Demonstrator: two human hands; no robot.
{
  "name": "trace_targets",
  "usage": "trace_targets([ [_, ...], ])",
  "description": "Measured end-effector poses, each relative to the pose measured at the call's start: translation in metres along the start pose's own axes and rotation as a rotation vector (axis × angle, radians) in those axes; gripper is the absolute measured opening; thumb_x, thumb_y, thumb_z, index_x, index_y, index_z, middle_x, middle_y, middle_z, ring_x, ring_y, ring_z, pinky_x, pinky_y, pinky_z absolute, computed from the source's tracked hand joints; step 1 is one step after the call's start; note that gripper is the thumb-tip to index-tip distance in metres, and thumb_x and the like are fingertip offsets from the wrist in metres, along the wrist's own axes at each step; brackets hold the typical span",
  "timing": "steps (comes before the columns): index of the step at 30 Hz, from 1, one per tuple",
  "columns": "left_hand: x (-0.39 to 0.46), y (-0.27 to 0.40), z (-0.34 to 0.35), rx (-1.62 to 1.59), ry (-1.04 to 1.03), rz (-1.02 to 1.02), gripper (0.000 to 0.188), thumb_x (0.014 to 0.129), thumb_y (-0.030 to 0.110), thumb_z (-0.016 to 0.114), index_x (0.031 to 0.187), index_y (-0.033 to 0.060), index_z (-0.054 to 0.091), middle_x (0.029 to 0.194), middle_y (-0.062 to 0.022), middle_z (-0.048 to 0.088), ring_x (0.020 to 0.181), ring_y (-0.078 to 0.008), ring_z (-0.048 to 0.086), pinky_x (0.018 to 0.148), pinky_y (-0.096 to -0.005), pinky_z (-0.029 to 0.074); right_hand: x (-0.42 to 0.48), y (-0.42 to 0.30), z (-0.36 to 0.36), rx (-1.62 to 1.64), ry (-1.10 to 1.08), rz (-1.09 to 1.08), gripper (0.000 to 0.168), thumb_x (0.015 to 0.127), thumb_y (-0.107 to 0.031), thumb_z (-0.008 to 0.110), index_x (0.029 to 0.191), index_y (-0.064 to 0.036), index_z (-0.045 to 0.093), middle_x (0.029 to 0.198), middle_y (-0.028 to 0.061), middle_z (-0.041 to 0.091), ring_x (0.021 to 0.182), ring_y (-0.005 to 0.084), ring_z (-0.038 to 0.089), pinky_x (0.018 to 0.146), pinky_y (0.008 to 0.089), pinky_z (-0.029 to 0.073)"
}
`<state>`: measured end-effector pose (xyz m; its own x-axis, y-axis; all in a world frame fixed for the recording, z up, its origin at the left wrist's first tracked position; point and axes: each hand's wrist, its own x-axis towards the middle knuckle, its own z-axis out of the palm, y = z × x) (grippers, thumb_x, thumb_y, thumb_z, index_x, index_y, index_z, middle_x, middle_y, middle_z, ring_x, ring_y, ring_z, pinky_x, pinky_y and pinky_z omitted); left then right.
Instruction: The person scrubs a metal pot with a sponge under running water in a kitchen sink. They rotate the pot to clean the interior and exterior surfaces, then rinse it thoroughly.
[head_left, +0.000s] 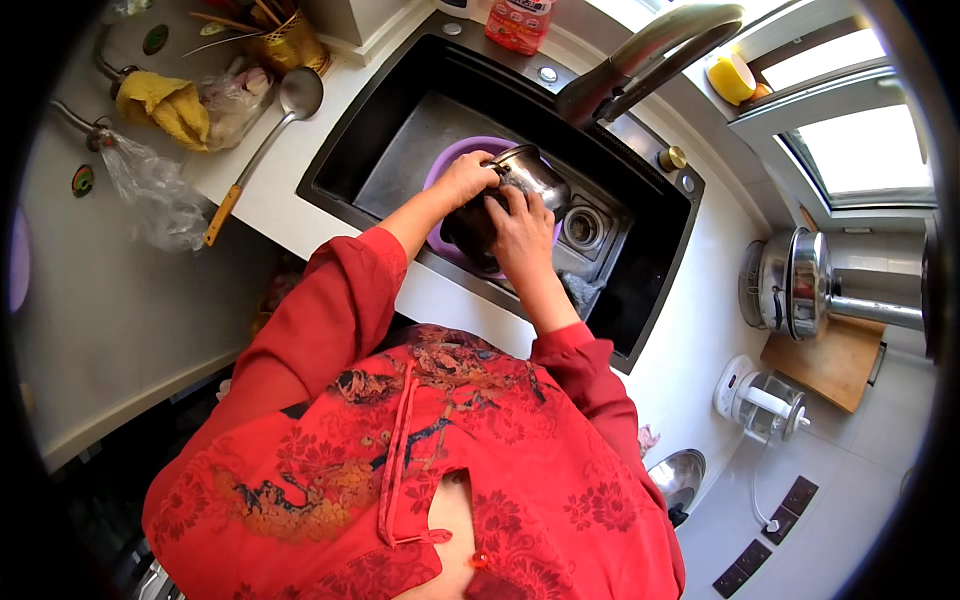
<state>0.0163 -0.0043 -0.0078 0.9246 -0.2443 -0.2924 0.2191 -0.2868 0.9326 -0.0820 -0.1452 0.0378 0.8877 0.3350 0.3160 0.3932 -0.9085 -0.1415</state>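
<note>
A shiny metal pot (546, 180) is tilted on its side over a purple plastic basin (441, 166) in the black sink (390, 161). My left hand (471, 178) grips the pot near its rim and a small side fitting. Against the pot's wall lie the bent fingers of my right hand (523, 225). Something grey and rough shows by those fingertips, but I cannot tell whether it is a scrubber in the hand. The pot's dark lower part sits partly behind my right hand. Beside my right wrist, a crumpled grey translucent thing (581, 289) rests on the sink floor.
A faucet (600, 82) arches over the sink's back edge, near a red detergent bottle (519, 26). The drain (585, 226) is right of the basin. A wooden-handled ladle (259, 154) lies left on the counter. A glass kettle (765, 405) and cutting board (832, 360) stand right.
</note>
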Motion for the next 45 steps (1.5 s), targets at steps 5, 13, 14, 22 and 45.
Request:
trace_targets([
  [5, 0.004, 0.018, 0.01, 0.188, 0.083, 0.116, 0.045, 0.07, 0.023, 0.059, 0.109, 0.0005, 0.064, 0.101, -0.0187, 0.067, 0.093, -0.0276, 0.064, 0.084, -0.0335, 0.047, -0.011, 0.042, -0.012, 0.08, 0.139, 0.241, 0.046, 0.071, 0.002, 0.055, 0.111, -0.018, 0.066, 0.114, 0.0074, 0.059, 0.103, 0.0323, 0.053, 0.089, 0.0416, 0.044],
  [13, 0.033, 0.026, 0.007, 0.441, 0.095, 0.045, 0.033, 0.079, 0.024, 0.051, 0.102, 0.0092, 0.07, 0.1, -0.0219, 0.065, 0.099, -0.0385, 0.061, 0.09, -0.0427, 0.046, -0.037, 0.039, -0.011, 0.169, 0.083, 0.189, 0.053, 0.069, 0.005, 0.055, 0.117, -0.015, 0.062, 0.124, 0.005, 0.055, 0.109, 0.0319, 0.049, 0.092, 0.0417, 0.043],
  [14, 0.035, 0.023, 0.006, 0.469, 0.118, 0.025, 0.032, 0.079, 0.022, 0.05, 0.102, 0.0108, 0.07, 0.098, -0.022, 0.065, 0.098, -0.0391, 0.061, 0.088, -0.0428, 0.047, -0.043, 0.036, -0.014, 0.144, 0.08, 0.154, 0.053, 0.068, 0.005, 0.056, 0.117, -0.015, 0.062, 0.126, 0.0046, 0.054, 0.11, 0.0318, 0.048, 0.093, 0.0419, 0.043],
  [22, 0.034, 0.04, 0.032, 0.498, 0.091, -0.035, 0.033, 0.082, 0.021, 0.047, 0.105, 0.0097, 0.069, 0.108, -0.0225, 0.063, 0.105, -0.0404, 0.059, 0.093, -0.0466, 0.045, -0.039, 0.056, -0.013, 0.24, 0.14, 0.173, 0.049, 0.071, 0.005, 0.054, 0.117, -0.011, 0.061, 0.128, 0.0032, 0.055, 0.105, 0.0339, 0.051, 0.093, 0.0422, 0.043],
  [45, 0.044, 0.028, 0.052, 0.507, 0.041, 0.031, 0.034, 0.079, 0.017, 0.047, 0.102, 0.003, 0.068, 0.105, -0.0278, 0.062, 0.104, -0.0428, 0.058, 0.092, -0.0491, 0.044, -0.041, 0.061, -0.022, 0.144, 0.067, 0.174, 0.052, 0.07, 0.005, 0.055, 0.118, -0.015, 0.062, 0.128, -0.0013, 0.057, 0.105, 0.0333, 0.052, 0.093, 0.0412, 0.043],
])
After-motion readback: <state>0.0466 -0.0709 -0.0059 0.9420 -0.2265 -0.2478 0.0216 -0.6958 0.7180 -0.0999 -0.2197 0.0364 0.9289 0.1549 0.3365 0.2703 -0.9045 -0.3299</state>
